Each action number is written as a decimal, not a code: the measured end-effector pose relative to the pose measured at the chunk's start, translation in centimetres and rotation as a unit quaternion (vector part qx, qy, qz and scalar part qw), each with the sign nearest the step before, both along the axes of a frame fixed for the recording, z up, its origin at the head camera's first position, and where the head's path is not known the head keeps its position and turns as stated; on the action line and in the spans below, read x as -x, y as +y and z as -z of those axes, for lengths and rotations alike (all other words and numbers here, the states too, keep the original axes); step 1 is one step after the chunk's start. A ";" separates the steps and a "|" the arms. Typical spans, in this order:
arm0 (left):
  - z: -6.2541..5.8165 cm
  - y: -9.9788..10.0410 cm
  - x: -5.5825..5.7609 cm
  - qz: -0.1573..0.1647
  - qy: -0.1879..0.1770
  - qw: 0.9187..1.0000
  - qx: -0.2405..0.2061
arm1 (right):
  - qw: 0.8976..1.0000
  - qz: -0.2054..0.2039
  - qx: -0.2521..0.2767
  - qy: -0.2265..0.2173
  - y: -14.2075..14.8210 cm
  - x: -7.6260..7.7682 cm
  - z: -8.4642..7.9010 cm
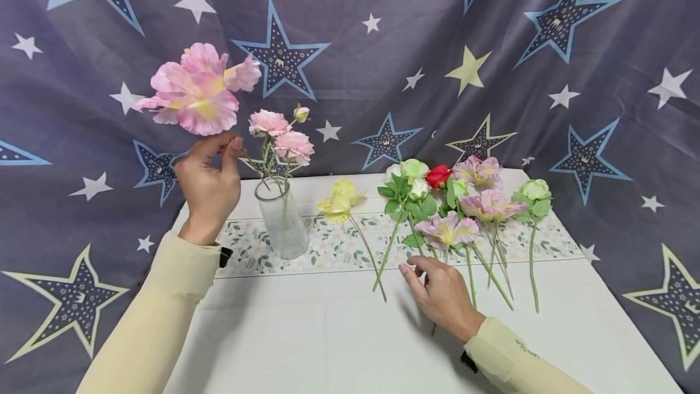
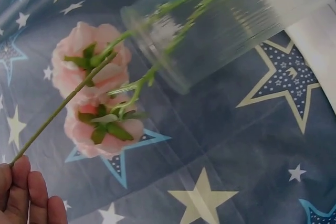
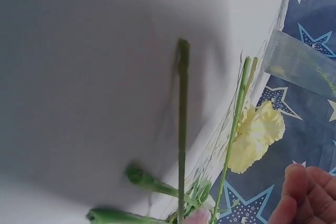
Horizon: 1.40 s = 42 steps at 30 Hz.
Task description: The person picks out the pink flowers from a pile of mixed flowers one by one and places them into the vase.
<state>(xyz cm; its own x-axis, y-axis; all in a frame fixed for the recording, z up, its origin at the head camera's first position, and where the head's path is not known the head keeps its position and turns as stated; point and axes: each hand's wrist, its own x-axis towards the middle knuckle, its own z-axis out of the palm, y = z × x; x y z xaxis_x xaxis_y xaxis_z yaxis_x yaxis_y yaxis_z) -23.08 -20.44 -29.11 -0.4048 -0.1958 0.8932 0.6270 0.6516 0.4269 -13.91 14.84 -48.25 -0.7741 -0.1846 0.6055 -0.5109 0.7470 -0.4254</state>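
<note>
In the head view my left hand (image 1: 210,184) pinches the stem of a large pink flower (image 1: 199,93) with a yellow centre, just under its bloom. Its thin stem (image 2: 63,108) slants towards a ribbed glass vase (image 1: 283,224), the free end overlapping pink roses (image 2: 105,127) in the left wrist view. Those roses stand in the vase with their blooms above the rim. My right hand (image 1: 445,293) hovers low over the table with fingers loosely bent, holding nothing. Beneath it passes the stem (image 3: 182,129) of a pink-purple flower (image 1: 448,231).
A yellow flower (image 1: 340,200) lies right of the vase on a floral-printed strip (image 1: 246,254). Farther right are white-green roses (image 1: 414,169), a red rose (image 1: 438,176), more pink-purple flowers (image 1: 492,204) and a green rose (image 1: 535,190). A star-patterned curtain (image 1: 350,65) hangs behind the white table (image 1: 328,333).
</note>
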 end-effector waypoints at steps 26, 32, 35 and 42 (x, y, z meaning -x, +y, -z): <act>8.2 -0.6 1.5 -0.021 -0.076 0.996 0.050 | 1.000 -0.006 0.002 0.008 -0.3 -0.2 0.4; 9.3 -0.8 1.3 -0.038 -0.084 0.993 0.070 | 1.000 -0.003 0.001 0.006 -0.3 -0.2 0.5; 9.6 -0.9 1.2 -0.037 -0.092 0.993 0.068 | 1.000 -0.002 0.001 0.004 -0.3 -0.2 0.6; 9.9 -1.1 0.6 -0.068 -0.106 0.988 0.089 | 1.000 -0.002 0.002 0.002 -0.3 -0.2 0.6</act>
